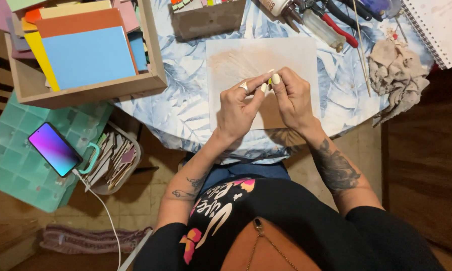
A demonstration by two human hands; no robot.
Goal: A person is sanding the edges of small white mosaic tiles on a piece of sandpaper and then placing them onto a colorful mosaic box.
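Small piece [269, 80]: yellowish, tiny, probably light and easily dropped; above the work board [296, 55].
Left hand [238, 108]: fingertips pinched on it.
Right hand [291, 98]: pinching its other side.

I count two hands [238, 108], one phone [54, 148], one wooden box [85, 90], one work board [246, 57], one rag [397, 75], one spiral notebook [444, 30].

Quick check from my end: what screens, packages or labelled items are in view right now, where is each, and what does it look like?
Phone: lower left, on a green lidded box, screen lit purple to pink, white cable plugged in.
Bottle: top edge of the table, white label, mostly cut off.
Small carton: top centre, grey-brown, holding coloured bits.
Wooden box: upper left, holding coloured sheets.
Left hand and right hand: pinching a small yellowish piece.
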